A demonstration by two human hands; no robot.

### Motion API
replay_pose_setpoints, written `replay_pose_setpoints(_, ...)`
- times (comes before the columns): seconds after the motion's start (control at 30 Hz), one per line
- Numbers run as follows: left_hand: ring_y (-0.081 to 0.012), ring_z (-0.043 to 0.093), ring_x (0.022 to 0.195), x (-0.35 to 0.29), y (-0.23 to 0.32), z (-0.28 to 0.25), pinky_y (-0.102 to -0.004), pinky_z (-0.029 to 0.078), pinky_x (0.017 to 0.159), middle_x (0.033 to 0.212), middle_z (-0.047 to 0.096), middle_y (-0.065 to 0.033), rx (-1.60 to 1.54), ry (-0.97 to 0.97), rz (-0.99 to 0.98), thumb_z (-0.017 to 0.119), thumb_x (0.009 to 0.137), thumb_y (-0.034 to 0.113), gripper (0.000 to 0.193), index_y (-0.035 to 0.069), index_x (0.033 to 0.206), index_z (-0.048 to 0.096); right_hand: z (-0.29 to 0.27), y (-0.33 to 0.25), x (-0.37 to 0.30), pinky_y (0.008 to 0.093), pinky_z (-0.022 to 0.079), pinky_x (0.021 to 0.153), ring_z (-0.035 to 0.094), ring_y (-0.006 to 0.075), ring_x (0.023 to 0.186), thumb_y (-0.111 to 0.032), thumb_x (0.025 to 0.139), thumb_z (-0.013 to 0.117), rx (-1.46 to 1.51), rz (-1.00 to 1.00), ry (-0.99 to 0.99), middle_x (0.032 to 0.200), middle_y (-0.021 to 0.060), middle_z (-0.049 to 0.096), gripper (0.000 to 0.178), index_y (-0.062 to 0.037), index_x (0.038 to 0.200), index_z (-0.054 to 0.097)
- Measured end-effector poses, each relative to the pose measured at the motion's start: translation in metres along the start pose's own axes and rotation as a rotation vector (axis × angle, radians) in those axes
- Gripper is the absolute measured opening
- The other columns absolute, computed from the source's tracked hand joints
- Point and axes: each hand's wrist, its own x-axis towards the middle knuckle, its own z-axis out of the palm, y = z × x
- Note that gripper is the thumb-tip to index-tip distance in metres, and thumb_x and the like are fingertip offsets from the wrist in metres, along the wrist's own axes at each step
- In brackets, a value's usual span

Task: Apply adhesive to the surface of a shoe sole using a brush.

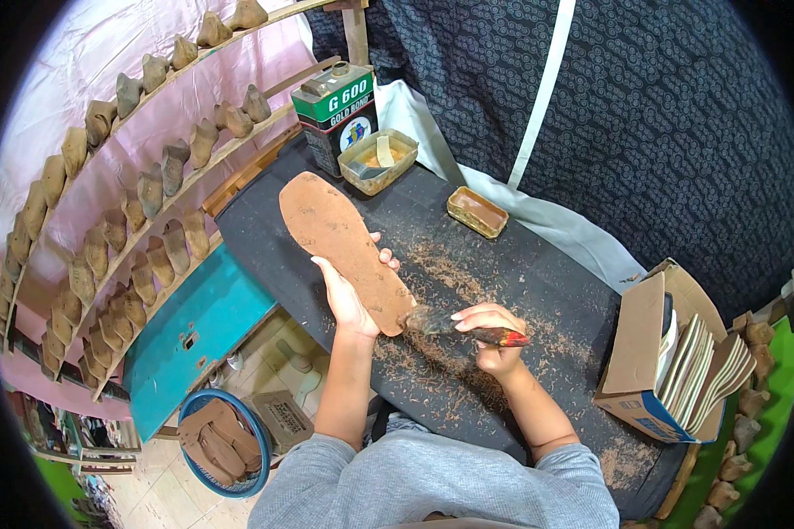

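Observation:
A long brown shoe sole point(326, 220) with a few crumbs on its face is tilted above the dark worktable point(265, 203). My left hand point(351, 304) grips it around the middle, thumb on the near edge and fingertips showing on the far one. In my right hand point(492, 331) is a brush with a black and red handle point(507, 338). Its blurred bristles point(428, 320) meet the lower right end of the sole. Brown shavings point(450, 361) are scattered on the table below and around both hands.
A green and black metal can point(326, 110), a yellowish tub point(379, 181) and a small tray point(477, 212) stand along the far side. At right is a cardboard box point(631, 339) of soles. Shelves of shoe lasts point(150, 189) curve along the left; a blue basin point(188, 441) holds brown soles below.

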Motion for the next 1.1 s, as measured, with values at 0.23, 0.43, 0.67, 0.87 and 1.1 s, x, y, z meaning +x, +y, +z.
replay_pose_setpoints(0.23, -0.024, 0.045, 0.082, 0.003, -0.004, 0.003, -0.0387, 0.044, 0.077, 0.107, 0.048, -0.0114, -0.058, 0.004, -0.011, 0.027, 0.092, 0.057, 0.066, 0.0, 0.123, 0.04, -0.001, 0.007, -0.003, 0.0321, 0.052, 0.072, 0.066, 0.025, 0.08, 0.009, 0.064, 0.054, -0.069, -0.073, 0.088, 0.085, 0.0121, 0.067, 0.024, -0.003, 0.082, 0.064)
replay_pose_setpoints(0.43, -0.0237, 0.045, 0.082, 0.003, -0.007, 0.001, -0.0366, 0.045, 0.077, 0.099, 0.048, -0.0113, -0.063, 0.038, -0.026, 0.028, 0.092, 0.057, 0.068, -0.003, 0.121, 0.041, -0.001, 0.015, -0.01, 0.0322, 0.051, 0.07, 0.065, 0.0243, 0.076, -0.005, 0.075, 0.053, 0.034, -0.007, 0.112, 0.084, 0.0134, 0.066, 0.011, -0.0033, 0.08, 0.062)
replay_pose_setpoints(0.67, -0.0233, 0.045, 0.083, 0.005, -0.008, 0.001, -0.0359, 0.045, 0.077, 0.097, 0.048, -0.0109, -0.079, 0.017, -0.053, 0.028, 0.092, 0.058, 0.069, -0.004, 0.12, 0.041, -0.004, 0.008, 0.003, 0.0329, 0.053, 0.072, 0.066, 0.0246, 0.08, 0.003, 0.068, 0.055, -0.067, -0.127, 0.093, 0.086, 0.0127, 0.067, 0.017, -0.0021, 0.083, 0.063)
replay_pose_setpoints(0.87, -0.024, 0.046, 0.083, 0.008, -0.003, -0.005, -0.0379, 0.045, 0.078, 0.101, 0.049, -0.0117, -0.068, -0.012, -0.009, 0.029, 0.092, 0.058, 0.069, -0.003, 0.122, 0.04, -0.001, 0.012, -0.011, 0.0318, 0.053, 0.069, 0.066, 0.0248, 0.076, 0.007, 0.065, 0.053, 0.073, -0.012, 0.04, 0.083, 0.0134, 0.066, 0.02, -0.0014, 0.082, 0.062)
replay_pose_setpoints(1.1, -0.0256, 0.052, 0.081, 0.004, -0.003, 0.0, -0.0404, 0.048, 0.074, 0.108, 0.052, -0.0142, 0.021, 0.028, 0.033, 0.026, 0.093, 0.057, 0.063, 0.006, 0.126, 0.041, -0.001, 0.007, -0.012, 0.0313, 0.053, 0.069, 0.065, 0.0236, 0.076, 0.006, 0.066, 0.05, 0.049, -0.001, 0.052, 0.084, 0.0138, 0.066, 0.022, -0.0018, 0.082, 0.062)
